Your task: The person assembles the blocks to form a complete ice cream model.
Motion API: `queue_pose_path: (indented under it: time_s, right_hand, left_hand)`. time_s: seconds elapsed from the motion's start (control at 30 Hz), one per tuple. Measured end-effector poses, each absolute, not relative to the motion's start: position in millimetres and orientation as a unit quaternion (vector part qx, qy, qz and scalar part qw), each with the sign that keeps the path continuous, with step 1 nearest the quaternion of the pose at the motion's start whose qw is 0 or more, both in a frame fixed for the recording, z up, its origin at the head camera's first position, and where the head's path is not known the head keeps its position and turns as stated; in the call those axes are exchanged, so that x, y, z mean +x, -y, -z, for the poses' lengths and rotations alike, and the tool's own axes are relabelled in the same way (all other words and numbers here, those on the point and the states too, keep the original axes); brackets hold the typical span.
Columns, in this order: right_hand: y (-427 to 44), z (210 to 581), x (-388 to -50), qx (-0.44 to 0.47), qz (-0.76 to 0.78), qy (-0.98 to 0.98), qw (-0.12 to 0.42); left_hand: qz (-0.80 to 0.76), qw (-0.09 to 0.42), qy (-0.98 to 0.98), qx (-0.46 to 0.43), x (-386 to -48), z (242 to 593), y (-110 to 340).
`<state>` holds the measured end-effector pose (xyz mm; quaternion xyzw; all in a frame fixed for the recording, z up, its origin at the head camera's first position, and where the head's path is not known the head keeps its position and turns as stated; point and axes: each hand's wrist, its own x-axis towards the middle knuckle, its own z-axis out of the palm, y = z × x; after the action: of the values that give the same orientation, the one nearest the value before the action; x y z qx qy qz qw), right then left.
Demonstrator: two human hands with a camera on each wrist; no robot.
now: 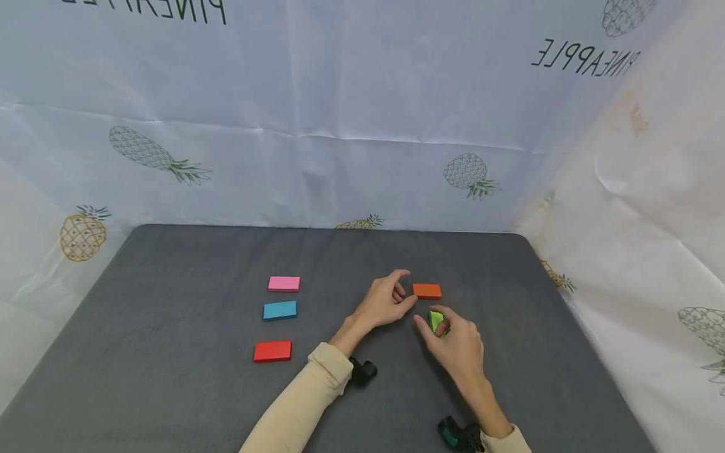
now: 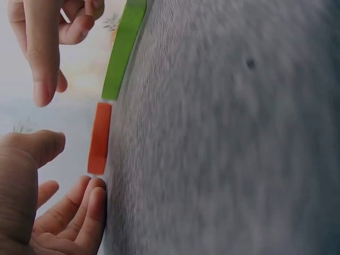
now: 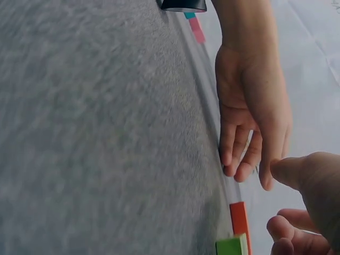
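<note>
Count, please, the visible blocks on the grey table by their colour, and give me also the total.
Pink block: 1
Blue block: 1
Red block: 1
Orange block: 1
Green block: 1
Total: 5

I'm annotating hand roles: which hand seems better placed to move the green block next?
Probably the right hand: in the head view it partly covers the green block, while the left hand is farther off, beside the orange block.
</note>
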<state>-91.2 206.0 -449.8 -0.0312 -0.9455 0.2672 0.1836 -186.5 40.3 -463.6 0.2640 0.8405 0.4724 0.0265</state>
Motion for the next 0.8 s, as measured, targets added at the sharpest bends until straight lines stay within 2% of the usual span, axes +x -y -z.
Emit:
queue_pose_path:
  time_s: [0.37, 0.8]
  right_hand:
    - [-219, 454, -89, -0.052, -0.269, 0.948, 0.165]
    - [-228, 457, -87, -0.086, -0.267, 0.952, 0.119]
  left_hand:
    - [-0.452, 0.050, -0.853, 0.257, -189, 465, -53]
    - [-0.416, 0.042, -0.873, 0.252, -192, 465, -63]
